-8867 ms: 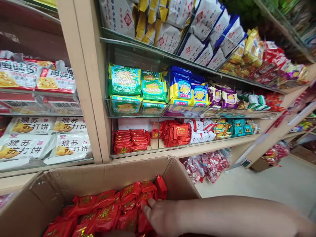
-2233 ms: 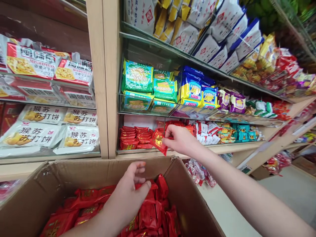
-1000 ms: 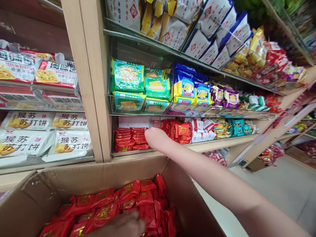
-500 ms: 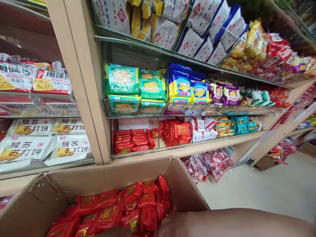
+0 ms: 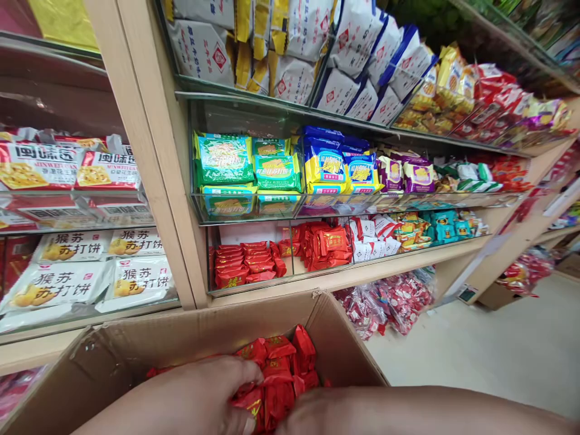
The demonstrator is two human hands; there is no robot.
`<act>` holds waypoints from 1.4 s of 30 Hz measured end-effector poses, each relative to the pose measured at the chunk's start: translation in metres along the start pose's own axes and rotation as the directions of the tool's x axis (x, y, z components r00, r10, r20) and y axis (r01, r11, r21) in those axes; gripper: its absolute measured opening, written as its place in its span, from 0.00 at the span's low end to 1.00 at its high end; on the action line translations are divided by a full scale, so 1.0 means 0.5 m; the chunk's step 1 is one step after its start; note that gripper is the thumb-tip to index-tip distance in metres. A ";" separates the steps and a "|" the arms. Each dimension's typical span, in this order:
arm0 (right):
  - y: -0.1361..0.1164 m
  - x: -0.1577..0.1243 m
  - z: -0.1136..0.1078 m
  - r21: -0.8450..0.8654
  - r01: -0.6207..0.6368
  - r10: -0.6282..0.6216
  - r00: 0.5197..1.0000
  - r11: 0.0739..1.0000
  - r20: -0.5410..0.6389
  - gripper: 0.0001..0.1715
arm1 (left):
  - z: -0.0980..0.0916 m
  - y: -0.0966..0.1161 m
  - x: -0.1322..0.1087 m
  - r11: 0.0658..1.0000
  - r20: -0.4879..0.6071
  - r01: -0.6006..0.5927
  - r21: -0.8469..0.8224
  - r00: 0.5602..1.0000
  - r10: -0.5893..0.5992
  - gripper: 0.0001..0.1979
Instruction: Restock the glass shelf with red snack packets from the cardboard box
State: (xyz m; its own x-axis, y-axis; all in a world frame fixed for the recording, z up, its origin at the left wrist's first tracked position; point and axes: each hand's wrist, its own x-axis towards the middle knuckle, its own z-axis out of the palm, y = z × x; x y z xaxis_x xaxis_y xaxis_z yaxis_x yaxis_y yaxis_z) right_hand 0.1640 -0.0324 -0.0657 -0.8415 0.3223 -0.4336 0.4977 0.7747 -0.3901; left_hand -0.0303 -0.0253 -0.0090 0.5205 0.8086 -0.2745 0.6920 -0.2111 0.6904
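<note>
A cardboard box (image 5: pixel 190 335) stands at the bottom of the view, holding many small red snack packets (image 5: pixel 277 370) with gold print. My left hand (image 5: pixel 217 386) reaches into it from the lower left. Its thumb and fingers curl around red packets near the middle of the pile. On the right side of the same pile lies my right hand (image 5: pixel 308 408), touching the packets. Its fingers point down toward the bottom edge, mostly hidden. Packets behind my left hand and forearm are covered.
Behind the box, the lowest glass-fronted shelf holds similar red packets (image 5: pixel 247 264). Green biscuit packs (image 5: pixel 224 160) and blue-yellow packs (image 5: pixel 325 163) fill the shelf above. White cracker packs (image 5: pixel 58 284) lie on the left. Clear bags of red packets (image 5: pixel 389 302) sit under the shelf, beside the floor (image 5: pixel 435 356).
My left hand has risen into view over the pile and closed around packets. My right hand stays in nearly the same place. The camera view has tilted slightly upward.
</note>
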 end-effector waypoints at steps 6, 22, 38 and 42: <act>0.006 -0.036 -0.077 0.761 0.235 0.455 0.682 0.605 -0.572 0.18 | -0.031 0.034 0.022 0.926 0.171 0.033 -0.376 0.985 0.034 0.15; 0.023 0.000 -0.118 0.726 0.511 0.596 0.428 0.460 -0.679 0.15 | 0.010 0.058 0.063 0.617 -0.505 -0.313 -0.722 0.848 -0.162 0.20; 0.039 -0.019 -0.133 0.696 0.478 0.662 0.274 0.536 -0.697 0.19 | 0.001 0.063 0.060 0.715 -0.388 -0.191 -0.672 0.914 -0.121 0.14; 0.031 -0.032 -0.134 0.680 0.236 0.652 0.194 0.694 -0.733 0.18 | 0.000 0.050 0.062 0.775 -0.421 -0.205 -0.598 0.903 -0.087 0.13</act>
State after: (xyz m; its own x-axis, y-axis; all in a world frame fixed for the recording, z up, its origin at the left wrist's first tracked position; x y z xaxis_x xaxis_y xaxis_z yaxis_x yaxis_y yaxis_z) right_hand 0.1712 0.0111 -0.0105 0.0070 0.9664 0.2570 0.2894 0.2440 -0.9256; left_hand 0.0031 -0.0052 -0.0002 0.1992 0.9796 -0.0257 0.1300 -0.0005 0.9915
